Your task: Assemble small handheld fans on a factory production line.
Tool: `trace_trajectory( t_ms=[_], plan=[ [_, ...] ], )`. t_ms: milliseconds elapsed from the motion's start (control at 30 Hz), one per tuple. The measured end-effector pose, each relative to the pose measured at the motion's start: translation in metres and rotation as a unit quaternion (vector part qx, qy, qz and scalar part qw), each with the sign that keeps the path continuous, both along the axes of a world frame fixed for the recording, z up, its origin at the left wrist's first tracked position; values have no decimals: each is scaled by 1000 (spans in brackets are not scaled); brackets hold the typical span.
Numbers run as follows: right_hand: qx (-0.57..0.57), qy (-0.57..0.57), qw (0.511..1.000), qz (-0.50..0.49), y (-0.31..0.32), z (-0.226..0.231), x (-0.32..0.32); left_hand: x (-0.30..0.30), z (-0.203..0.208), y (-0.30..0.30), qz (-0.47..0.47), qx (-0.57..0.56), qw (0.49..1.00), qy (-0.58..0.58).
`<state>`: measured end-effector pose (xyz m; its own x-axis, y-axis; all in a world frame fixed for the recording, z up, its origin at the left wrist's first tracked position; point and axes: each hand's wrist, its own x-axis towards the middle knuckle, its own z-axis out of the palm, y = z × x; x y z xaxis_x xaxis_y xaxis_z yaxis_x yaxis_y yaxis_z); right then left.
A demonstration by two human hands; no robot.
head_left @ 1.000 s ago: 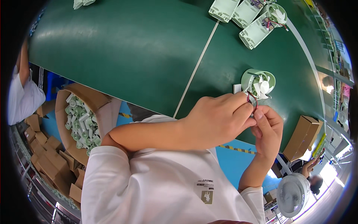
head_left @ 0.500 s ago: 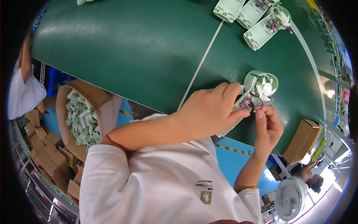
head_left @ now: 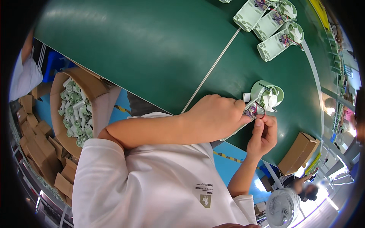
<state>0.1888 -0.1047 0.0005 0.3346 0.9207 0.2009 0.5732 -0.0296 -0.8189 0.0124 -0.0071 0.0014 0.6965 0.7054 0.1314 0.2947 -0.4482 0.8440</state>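
Fan housing [head_left: 266,97] gripped by left hand [head_left: 216,117]; right hand [head_left: 264,133] fingers pinch its red wire [head_left: 259,110]

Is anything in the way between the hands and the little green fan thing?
Nothing visible is. The left hand and right hand are already on the pale green plastic fan housing, pinching its small circuit board and wires.
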Motion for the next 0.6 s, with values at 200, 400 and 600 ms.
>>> trace_trajectory(
  t_ms=[200,400,600],
  plan=[
    [13,-58,998,11,3,1,-2,2,-4,-3,-3,19,1000,-1],
    [21,-193,981,1,6,12,-12,3,-5,-1,-9,27,1000,-9],
    [24,-294,955,-2,7,13,-20,1,-3,8,-29,-24,999,-7]
  ],
)
